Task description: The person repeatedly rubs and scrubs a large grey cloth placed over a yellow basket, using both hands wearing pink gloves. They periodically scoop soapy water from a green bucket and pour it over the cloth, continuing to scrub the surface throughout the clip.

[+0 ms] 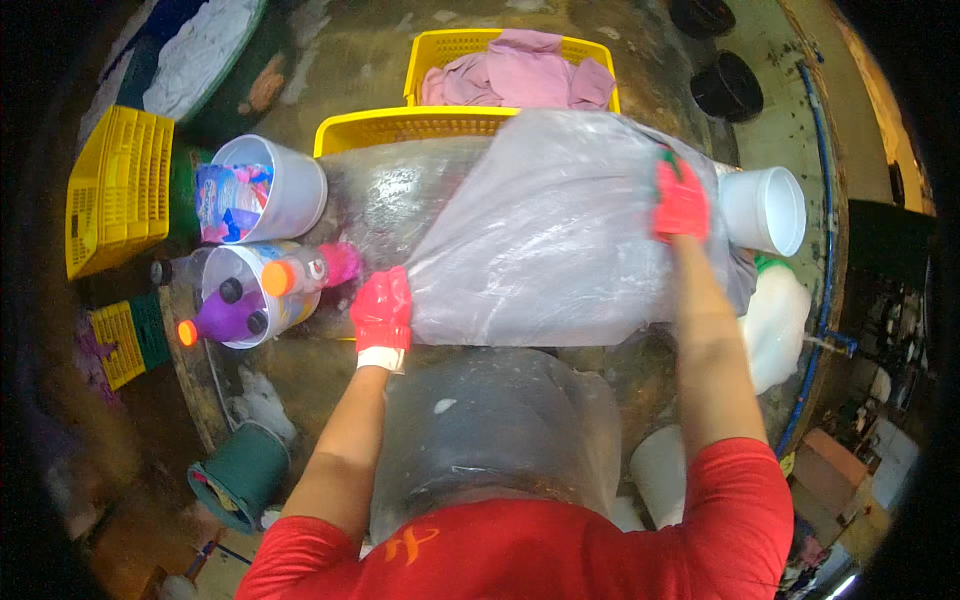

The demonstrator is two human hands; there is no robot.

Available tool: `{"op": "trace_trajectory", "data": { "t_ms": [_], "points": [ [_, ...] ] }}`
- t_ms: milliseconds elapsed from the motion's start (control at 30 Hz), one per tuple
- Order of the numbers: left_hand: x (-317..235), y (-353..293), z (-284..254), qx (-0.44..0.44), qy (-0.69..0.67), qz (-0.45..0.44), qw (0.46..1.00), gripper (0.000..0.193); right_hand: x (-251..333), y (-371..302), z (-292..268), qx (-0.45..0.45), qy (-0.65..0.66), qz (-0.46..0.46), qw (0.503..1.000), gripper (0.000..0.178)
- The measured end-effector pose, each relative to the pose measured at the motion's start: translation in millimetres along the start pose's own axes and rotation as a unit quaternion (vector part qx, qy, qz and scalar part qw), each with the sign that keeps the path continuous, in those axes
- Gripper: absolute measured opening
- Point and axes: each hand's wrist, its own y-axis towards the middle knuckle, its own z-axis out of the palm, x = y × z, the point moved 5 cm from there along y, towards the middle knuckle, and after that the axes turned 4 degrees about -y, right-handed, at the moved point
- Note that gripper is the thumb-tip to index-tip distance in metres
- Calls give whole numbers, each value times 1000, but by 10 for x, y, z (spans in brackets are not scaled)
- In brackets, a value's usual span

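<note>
A wet grey cloth [540, 240] lies spread over a work surface in front of me, its lower left edge drawn to a point. My left hand [382, 308], in a red glove with a white cuff, is closed on that edge. Toward the cloth's right side, my right hand [682, 200] rests on it in a red glove, somewhat blurred. Its fingers are curled, and a dark green bit shows at their tips; what it belongs to is hidden. Left of the cloth, beside my left hand, lies a bottle with an orange cap [280, 277] and a pink patch.
Yellow crates [430, 70] stand beyond the cloth, the far one holding pink fabric [520, 75]. White buckets with a packet [232, 198] and bottles [230, 312] are at left. Right are a white tub [780, 210] and foam [778, 325]. A green bucket [240, 475] stands lower left.
</note>
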Motion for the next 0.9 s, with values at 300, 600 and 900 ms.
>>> {"op": "trace_trajectory", "data": {
  "t_ms": [300,600,900],
  "points": [
    [-68,102,-133,-1,-81,-56,995,34,2232,-1741,1836,101,52,-501,858,49],
    [-44,73,40,-26,-109,-50,992,37,116,253,303,-131,-41,-123,983,55],
    [84,0,-65,59,-95,-76,991,37,1479,-2085,1335,264,-41,-353,897,53]
  ]
}}
